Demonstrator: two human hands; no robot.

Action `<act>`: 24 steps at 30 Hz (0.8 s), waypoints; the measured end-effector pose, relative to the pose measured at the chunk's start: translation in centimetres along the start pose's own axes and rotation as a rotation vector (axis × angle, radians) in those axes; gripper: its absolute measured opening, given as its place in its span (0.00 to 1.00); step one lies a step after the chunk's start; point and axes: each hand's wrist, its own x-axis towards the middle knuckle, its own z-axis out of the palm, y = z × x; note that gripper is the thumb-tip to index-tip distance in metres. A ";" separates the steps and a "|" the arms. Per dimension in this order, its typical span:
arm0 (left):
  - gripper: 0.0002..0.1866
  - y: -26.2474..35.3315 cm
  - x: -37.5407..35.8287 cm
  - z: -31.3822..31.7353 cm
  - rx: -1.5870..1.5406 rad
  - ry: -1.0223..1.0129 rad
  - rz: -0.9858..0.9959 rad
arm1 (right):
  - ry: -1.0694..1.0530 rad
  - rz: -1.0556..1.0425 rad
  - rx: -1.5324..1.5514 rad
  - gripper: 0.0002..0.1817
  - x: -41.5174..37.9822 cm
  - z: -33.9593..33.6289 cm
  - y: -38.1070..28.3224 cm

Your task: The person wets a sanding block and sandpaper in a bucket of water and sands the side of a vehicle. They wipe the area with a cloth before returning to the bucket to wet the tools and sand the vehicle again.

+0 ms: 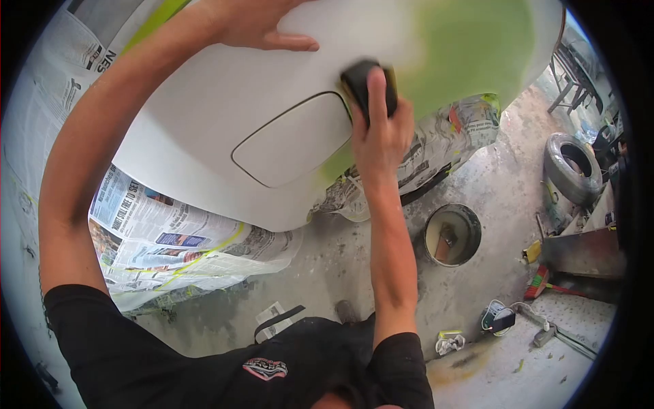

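A white car body panel [184,112] with a patch of green paint [470,51] fills the upper part of the head view. My left hand [255,24] lies flat on the panel near the top edge, thumb stretched out, with its other fingers partly cut off by the frame. In my right hand [387,129] is a black sanding block [364,85], slightly blurred, pressed against the panel between white and green. Just to its lower left sits the fuel flap [293,143], outlined by a dark gap.
Newspaper masking [163,218] covers the area below the panel, with more newspaper [436,146] around the wheel. On the concrete floor stands a bucket [452,235] with liquid and a brownish object inside. A tyre [572,167], a red-and-green brush [538,283] and cables [497,317] lie at right.
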 end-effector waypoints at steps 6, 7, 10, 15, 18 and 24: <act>0.50 0.0 0.0 0.0 -0.039 0.011 -0.008 | 0.076 -0.042 -0.013 0.40 -3.7 1.0 1.0; 0.50 0.1 0.2 -0.1 -0.021 -0.003 -0.013 | 0.055 -0.044 -0.017 0.39 -0.1 0.8 -1.0; 0.50 0.3 0.4 -0.7 -0.005 -0.037 -0.009 | 0.022 -0.065 -0.022 0.37 0.3 0.1 -0.8; 0.50 0.1 0.4 -0.8 -0.048 -0.027 -0.002 | 0.171 0.029 0.015 0.39 -5.4 0.9 1.5; 0.50 0.4 0.6 -1.0 -0.023 -0.052 -0.021 | 0.137 -0.050 -0.012 0.39 0.7 1.2 -1.6; 0.50 0.2 0.5 -1.3 -0.021 -0.068 -0.015 | 0.254 -0.125 -0.030 0.32 -3.1 1.9 1.1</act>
